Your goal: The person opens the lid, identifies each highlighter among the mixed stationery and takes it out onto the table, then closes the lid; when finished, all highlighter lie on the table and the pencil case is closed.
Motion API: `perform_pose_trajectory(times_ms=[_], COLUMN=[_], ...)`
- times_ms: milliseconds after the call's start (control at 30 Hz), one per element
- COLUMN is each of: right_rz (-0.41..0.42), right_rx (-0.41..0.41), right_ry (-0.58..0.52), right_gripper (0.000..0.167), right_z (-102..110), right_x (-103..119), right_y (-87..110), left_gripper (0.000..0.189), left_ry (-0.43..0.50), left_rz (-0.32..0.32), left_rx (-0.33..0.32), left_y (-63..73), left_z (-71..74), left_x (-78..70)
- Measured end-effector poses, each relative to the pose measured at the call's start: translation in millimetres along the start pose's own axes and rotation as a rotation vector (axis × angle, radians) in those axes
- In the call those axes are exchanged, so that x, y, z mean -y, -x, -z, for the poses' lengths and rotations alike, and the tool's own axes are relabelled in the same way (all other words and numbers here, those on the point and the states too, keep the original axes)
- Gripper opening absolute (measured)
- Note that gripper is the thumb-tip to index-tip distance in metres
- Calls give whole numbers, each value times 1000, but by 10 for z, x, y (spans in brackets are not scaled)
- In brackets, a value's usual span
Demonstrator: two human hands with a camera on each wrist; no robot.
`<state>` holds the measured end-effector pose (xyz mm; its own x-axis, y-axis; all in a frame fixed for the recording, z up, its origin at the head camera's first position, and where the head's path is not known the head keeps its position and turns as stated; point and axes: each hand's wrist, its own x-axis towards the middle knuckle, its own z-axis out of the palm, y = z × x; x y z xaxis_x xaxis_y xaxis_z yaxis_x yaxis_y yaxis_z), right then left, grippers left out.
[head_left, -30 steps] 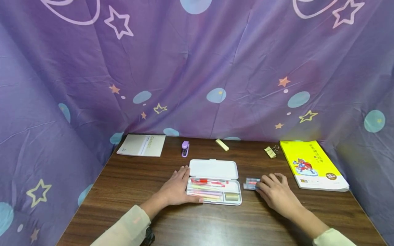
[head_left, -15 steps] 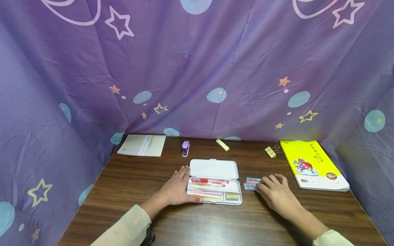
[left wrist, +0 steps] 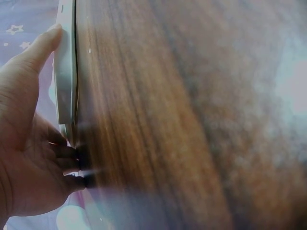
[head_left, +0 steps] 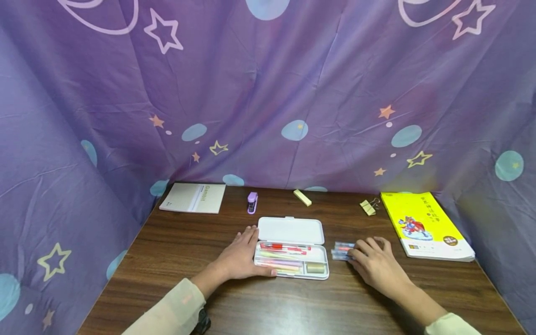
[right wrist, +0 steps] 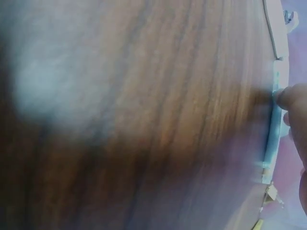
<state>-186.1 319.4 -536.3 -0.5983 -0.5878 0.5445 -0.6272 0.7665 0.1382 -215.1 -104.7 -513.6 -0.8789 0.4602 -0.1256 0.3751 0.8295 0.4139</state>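
A white pencil case (head_left: 320, 253) lies with its lid laid back on the dark wooden table (head_left: 289, 302). Red pens (head_left: 284, 246), pale yellow and pink sticks and a small olive-coloured block (head_left: 315, 267) lie in its compartments. My left hand (head_left: 236, 256) rests against the case's left end, fingers straight along the side, thumb (left wrist: 48, 40) on the front edge. To the right of the case, my right hand (head_left: 377, 267) holds a few clear-barrelled pens (head_left: 342, 250), fingers bent over them. The right wrist view shows the thumb against a clear pen (right wrist: 272, 143); the hand hides the pens' right ends.
Along the back stand or lie a grey notebook (head_left: 194, 197), a purple stapler (head_left: 252, 203), a pale yellow bar (head_left: 302, 197) and a yellow binder clip (head_left: 368, 207). A yellow book (head_left: 427, 225) lies at the right. Purple curtain (head_left: 268, 93) closes off the back and sides.
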Motion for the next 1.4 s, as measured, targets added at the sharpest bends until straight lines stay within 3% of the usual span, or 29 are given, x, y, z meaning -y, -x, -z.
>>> perform_pose_trajectory(times_ms=[333,767,1400], right_rz=[-3,44,110], right_rx=[1,19,5], right_ry=[-30,-84,-191], right_gripper=[30,24,10], right_z=[9,-150,-397], right_x=[83,447,860], right_y=[-226,-604,-850], left_gripper=[142,142,143], left_ry=[12,9,10], left_rz=[-4,0,1], left_rx=[5,0,-2], left_y=[-3,-11,-19], left_z=[7,-1,-8], left_x=[-8,-11,14])
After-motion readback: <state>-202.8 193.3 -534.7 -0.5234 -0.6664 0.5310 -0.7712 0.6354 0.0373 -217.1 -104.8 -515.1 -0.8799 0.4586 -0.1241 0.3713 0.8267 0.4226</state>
